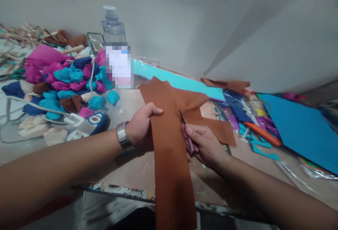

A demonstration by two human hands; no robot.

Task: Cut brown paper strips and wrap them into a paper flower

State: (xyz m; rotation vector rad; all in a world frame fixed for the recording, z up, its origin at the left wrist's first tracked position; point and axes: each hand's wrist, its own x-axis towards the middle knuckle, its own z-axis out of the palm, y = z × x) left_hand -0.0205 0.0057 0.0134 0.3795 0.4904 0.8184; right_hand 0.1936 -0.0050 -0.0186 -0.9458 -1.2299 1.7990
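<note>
A long strip of brown fabric or paper (pixel 171 173) hangs over the table's front edge, its upper part spread in several flaps. My left hand (pixel 142 122) grips its left edge, thumb on top and the other fingers hidden beneath. In my right hand (pixel 206 144) is a pair of scissors (pixel 188 138) with pinkish handles. Its dark blade lies against the strip's right side, where a brown flap (pixel 221 128) spreads to the right. How far the blades are apart cannot be made out.
Crumpled pink, blue and cream bundles (pixel 66 75) and a power plug (pixel 81 126) with a cable lie left. Behind stand a clear bottle (pixel 113 26) and a blurred-out phone-like panel (pixel 120 66). Right are an orange cutter (pixel 261 134), scraps and a blue sheet (pixel 303 128).
</note>
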